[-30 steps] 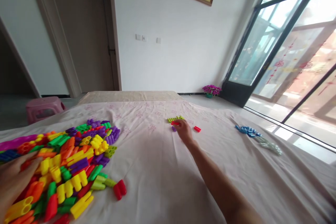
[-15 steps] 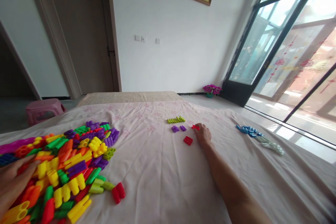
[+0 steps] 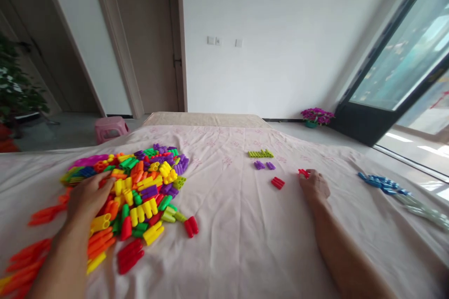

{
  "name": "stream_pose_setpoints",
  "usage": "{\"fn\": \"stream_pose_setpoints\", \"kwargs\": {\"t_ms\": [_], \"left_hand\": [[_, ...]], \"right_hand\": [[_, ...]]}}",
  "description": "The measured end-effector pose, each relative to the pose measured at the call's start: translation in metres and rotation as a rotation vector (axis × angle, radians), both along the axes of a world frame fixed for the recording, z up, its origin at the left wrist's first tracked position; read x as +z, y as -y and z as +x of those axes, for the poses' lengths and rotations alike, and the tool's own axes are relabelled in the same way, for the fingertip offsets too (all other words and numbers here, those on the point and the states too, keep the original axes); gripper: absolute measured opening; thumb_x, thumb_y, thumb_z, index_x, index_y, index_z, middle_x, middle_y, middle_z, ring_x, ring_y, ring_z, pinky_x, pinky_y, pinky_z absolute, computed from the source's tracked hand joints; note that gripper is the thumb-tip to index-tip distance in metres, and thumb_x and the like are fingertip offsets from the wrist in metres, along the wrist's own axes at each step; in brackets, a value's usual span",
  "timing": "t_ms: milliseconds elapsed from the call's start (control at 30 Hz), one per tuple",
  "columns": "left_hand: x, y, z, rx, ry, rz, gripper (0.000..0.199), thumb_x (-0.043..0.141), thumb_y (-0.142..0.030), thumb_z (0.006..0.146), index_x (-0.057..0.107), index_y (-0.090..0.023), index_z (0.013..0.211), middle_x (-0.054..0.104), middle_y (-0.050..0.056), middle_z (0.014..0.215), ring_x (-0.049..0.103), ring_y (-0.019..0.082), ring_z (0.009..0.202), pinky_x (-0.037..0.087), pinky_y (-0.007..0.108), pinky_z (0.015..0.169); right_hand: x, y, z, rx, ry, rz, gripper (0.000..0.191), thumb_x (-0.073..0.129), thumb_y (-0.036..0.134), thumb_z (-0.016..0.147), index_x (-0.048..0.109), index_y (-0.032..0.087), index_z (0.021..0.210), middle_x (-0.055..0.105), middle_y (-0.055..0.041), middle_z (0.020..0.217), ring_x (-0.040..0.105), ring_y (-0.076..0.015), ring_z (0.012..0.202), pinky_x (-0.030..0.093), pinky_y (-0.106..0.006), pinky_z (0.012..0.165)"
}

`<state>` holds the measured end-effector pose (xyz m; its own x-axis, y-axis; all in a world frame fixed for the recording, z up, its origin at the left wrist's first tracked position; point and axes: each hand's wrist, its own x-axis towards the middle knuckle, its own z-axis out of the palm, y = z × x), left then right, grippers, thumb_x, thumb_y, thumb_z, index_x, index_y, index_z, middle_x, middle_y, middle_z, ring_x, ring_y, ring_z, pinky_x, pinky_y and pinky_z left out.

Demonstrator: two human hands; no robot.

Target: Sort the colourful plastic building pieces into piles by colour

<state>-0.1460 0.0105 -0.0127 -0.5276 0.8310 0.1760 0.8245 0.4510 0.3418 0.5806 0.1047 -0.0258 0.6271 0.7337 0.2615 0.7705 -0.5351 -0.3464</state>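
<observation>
A heap of colourful plastic pieces (image 3: 143,196) lies at the left on the cloth. My left hand (image 3: 89,194) rests on the heap's left side, thumb and fingers apart, with no piece clearly held. My right hand (image 3: 315,184) is low over the cloth at right of centre, its fingers closed round a small red piece (image 3: 303,173). Nearer the middle lies another red piece (image 3: 278,183). Two purple pieces (image 3: 259,165) and a yellow-green row (image 3: 260,153) lie beyond it.
Blue pieces (image 3: 384,183) and pale translucent pieces (image 3: 423,210) lie at the right on the pinkish cloth (image 3: 224,224). Past the cloth's far edge stand a pink stool (image 3: 111,129) and a pot of magenta flowers (image 3: 316,117).
The view has swung left, so more of the heap and my left forearm show. My right hand stays by the red piece, which is still at its fingertips.
</observation>
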Motion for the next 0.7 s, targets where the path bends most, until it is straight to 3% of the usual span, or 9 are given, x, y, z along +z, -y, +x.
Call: {"fn": "stream_pose_setpoints", "kwargs": {"t_ms": [100,167,300,433,500,600,700], "left_hand": [[0.001,0.002,0.001,-0.003,0.001,0.011,0.056,0.038,-0.051,0.088,0.057,-0.017,0.130,0.061,0.017,0.127,0.055,0.030,0.116,0.040,0.039,0.097],[0.002,0.003,0.002,-0.003,0.007,0.020,0.056,0.039,-0.051,0.088,0.057,-0.017,0.129,0.061,0.017,0.128,0.055,0.030,0.116,0.040,0.039,0.098],[0.005,0.005,0.005,-0.010,0.014,0.020,0.057,0.038,-0.051,0.089,0.057,-0.017,0.130,0.060,0.017,0.129,0.053,0.030,0.119,0.038,0.039,0.100],[0.004,0.003,0.003,0.001,0.020,0.002,0.058,0.038,-0.052,0.088,0.056,-0.018,0.131,0.059,0.016,0.130,0.054,0.031,0.118,0.039,0.039,0.099],[0.000,0.001,-0.002,0.012,0.019,-0.014,0.059,0.038,-0.054,0.087,0.056,-0.020,0.131,0.060,0.015,0.129,0.056,0.031,0.115,0.040,0.039,0.097],[-0.008,-0.005,-0.012,0.030,0.008,-0.059,0.062,0.034,-0.060,0.086,0.056,-0.024,0.131,0.059,0.015,0.130,0.058,0.034,0.111,0.043,0.041,0.092],[-0.018,-0.009,-0.023,0.009,-0.012,-0.059,0.070,0.030,-0.067,0.083,0.056,-0.023,0.131,0.061,0.018,0.124,0.060,0.037,0.102,0.045,0.043,0.084]], "right_hand": [[0.006,0.005,-0.012,0.007,0.111,0.074,0.046,0.051,0.041,0.084,0.061,0.018,0.123,0.056,-0.0176,0.124,0.051,-0.0343,0.113,0.041,-0.045,0.091],[0.012,0.007,-0.033,0.111,0.150,0.169,0.039,0.050,0.034,0.085,0.064,0.019,0.118,0.057,-0.0152,0.124,0.051,-0.0322,0.112,0.042,-0.043,0.091],[0.027,0.022,-0.118,0.616,-0.048,0.247,0.030,0.048,0.021,0.085,0.068,0.019,0.106,0.064,-0.0093,0.111,0.061,-0.0199,0.090,0.047,-0.031,0.078],[0.043,0.067,-0.230,1.141,-0.203,0.085,0.022,0.053,0.027,0.088,0.068,0.020,0.103,0.066,-0.0055,0.095,0.062,-0.0148,0.077,0.048,-0.027,0.073],[0.048,0.095,-0.277,1.294,-0.201,-0.013,0.029,0.061,0.038,0.085,0.066,0.021,0.108,0.065,-0.0056,0.099,0.063,-0.0146,0.078,0.048,-0.026,0.072],[0.052,0.127,-0.325,1.390,-0.061,-0.157,0.052,0.068,0.055,0.074,0.064,0.021,0.114,0.064,-0.0080,0.104,0.065,-0.0203,0.080,0.049,-0.030,0.069],[0.050,0.142,-0.342,1.425,0.077,-0.242,0.040,0.065,0.050,0.075,0.066,0.018,0.100,0.064,-0.0097,0.098,0.064,-0.0228,0.076,0.048,-0.031,0.063]]}}
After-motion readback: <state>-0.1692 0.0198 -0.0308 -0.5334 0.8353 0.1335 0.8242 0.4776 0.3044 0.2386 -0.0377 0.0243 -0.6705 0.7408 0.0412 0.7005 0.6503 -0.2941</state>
